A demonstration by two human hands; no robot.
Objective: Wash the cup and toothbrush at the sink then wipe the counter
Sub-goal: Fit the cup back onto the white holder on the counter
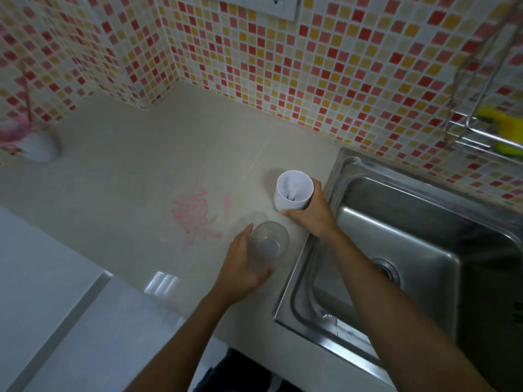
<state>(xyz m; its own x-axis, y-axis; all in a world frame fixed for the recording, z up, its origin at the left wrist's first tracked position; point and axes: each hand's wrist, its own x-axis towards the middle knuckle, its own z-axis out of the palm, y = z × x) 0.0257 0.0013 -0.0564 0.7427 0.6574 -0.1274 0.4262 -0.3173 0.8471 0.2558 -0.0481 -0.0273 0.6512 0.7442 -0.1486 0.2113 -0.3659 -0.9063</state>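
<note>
My left hand (240, 264) is wrapped around a clear plastic cup (270, 241) that stands upright on the beige counter (141, 165), near the sink's left edge. My right hand (310, 212) grips a white cup (294, 190) just behind it; something pale and blurred lies inside, possibly the toothbrush, but I cannot tell. A pink scribbled stain (198, 215) marks the counter left of both cups. The steel sink (410, 250) lies to the right.
A wire rack (481, 128) holding a yellow-green sponge (501, 128) hangs on the mosaic wall above the sink. A white bowl-like object (39, 149) sits at the far left. A wall socket (266, 4) is at the top.
</note>
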